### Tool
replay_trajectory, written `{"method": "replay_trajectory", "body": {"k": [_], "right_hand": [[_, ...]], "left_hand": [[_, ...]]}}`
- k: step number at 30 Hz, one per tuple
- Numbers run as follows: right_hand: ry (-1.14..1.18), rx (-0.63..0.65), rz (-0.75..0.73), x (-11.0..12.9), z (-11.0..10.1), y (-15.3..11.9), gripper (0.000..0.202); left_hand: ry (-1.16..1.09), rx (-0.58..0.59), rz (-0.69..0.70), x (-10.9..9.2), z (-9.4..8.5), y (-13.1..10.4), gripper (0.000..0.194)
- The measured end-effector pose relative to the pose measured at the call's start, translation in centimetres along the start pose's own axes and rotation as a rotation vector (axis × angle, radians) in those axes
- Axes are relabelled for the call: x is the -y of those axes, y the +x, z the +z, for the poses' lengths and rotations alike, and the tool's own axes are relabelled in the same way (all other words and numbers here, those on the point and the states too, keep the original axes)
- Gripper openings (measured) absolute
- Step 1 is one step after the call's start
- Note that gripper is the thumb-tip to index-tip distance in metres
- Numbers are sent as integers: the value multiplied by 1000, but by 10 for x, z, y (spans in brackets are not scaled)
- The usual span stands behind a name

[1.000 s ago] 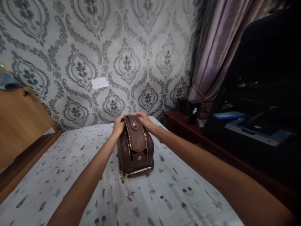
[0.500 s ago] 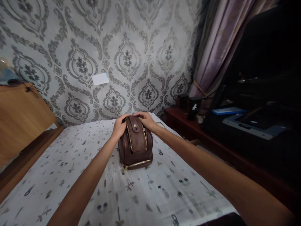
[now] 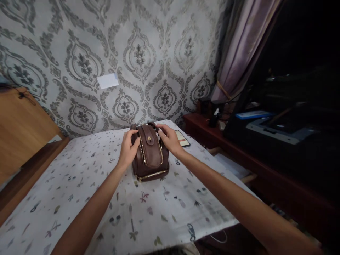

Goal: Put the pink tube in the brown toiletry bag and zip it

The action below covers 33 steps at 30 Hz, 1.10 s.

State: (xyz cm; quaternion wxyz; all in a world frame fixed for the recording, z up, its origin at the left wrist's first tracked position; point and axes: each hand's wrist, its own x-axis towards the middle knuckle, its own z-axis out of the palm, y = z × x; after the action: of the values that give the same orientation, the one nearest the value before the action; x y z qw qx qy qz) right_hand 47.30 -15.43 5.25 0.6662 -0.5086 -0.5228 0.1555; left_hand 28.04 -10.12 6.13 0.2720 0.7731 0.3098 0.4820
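Note:
A brown leather bag (image 3: 153, 153) stands upright on a white patterned cloth (image 3: 111, 202). It has gold zippers, and a strap with a gold stud closure runs down its front. My left hand (image 3: 129, 148) grips the bag's upper left edge, thumb and fingers bent beside the zipper. At the upper right edge, my right hand (image 3: 169, 139) holds the bag near the other zipper, its fingers curled over the side. The front zippers look partly undone. The inside of the bag is hidden from me.
Just right of the bag lies a phone (image 3: 182, 138) with a lit screen. A wooden panel (image 3: 23, 131) rises at the left. Along the right runs a dark red desk (image 3: 196, 124) with a small bottle (image 3: 214, 117), beside a large dark screen. A patterned wall closes off the back.
Both hands have shifted from the bag's top down onto its upper sides. Its top straps now show. My view has tilted slightly, and more of the phone is visible.

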Motion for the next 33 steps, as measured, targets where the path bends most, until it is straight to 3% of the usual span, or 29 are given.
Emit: {"method": "replay_trajectory", "body": {"k": [4, 6, 9, 12, 15, 20, 33], "right_hand": [[-181, -160, -105, 23, -11, -70, 16], [-216, -122, -18, 29, -14, -100, 18], [-159, 24, 147, 29, -15, -122, 29], [-13, 136, 252, 26, -12, -120, 36], [117, 129, 285, 31, -8, -105, 40], [215, 101, 270, 48, -9, -80, 42], [164, 124, 314, 26, -8, -105, 39]], "left_hand": [[157, -91, 104, -17, -15, -45, 16], [221, -34, 121, -23, -20, -64, 17], [234, 115, 8, -28, -20, -82, 27], [134, 162, -136, -31, -14, -86, 21], [-25, 158, -227, -35, -10, -77, 20], [-190, 130, -236, -50, -12, -53, 24], [-44, 187, -243, -37, -9, -74, 19]]}}
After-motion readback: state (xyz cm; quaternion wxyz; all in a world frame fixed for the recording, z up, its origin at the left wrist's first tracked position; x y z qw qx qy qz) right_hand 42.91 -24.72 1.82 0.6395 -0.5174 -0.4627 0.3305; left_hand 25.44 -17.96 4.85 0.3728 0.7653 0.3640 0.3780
